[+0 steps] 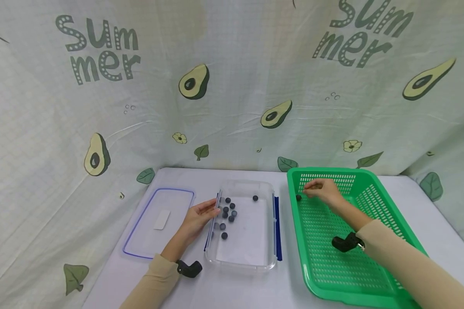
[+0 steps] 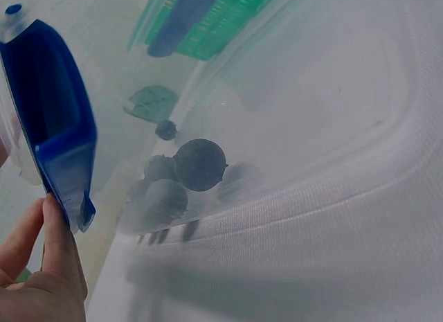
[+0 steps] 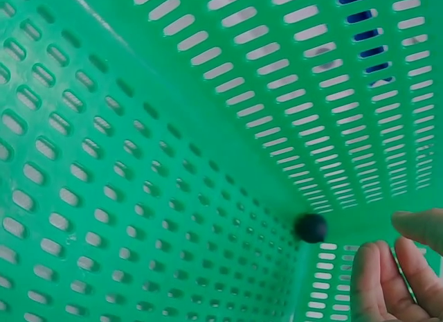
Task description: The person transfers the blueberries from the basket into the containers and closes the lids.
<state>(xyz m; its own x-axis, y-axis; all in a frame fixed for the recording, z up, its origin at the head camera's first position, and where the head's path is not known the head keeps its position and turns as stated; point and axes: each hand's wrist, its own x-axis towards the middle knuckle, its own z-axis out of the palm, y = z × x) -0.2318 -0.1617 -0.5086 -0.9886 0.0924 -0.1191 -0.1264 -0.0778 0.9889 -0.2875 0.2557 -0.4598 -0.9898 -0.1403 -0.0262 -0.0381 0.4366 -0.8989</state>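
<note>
A clear plastic box (image 1: 251,240) with blue side latches stands mid-table, with several small dark balls (image 1: 231,219) mostly along its left side. My left hand (image 1: 199,219) holds the box's left edge; in the left wrist view its fingers (image 2: 62,249) touch the blue latch (image 2: 66,128). Inside the green basket (image 1: 307,274), my right hand (image 1: 325,192) is near the far left corner. A single dark ball (image 3: 311,228) lies in that corner, apart from my fingers. Thumb and fingertips (image 3: 367,266) of the right hand have a gap between them, holding nothing.
The box's clear lid (image 1: 143,231) with a blue rim lies flat to the left, a white label (image 1: 162,219) on it. Behind the table hangs a printed cloth (image 1: 232,86). The basket's perforated walls rise around my right hand.
</note>
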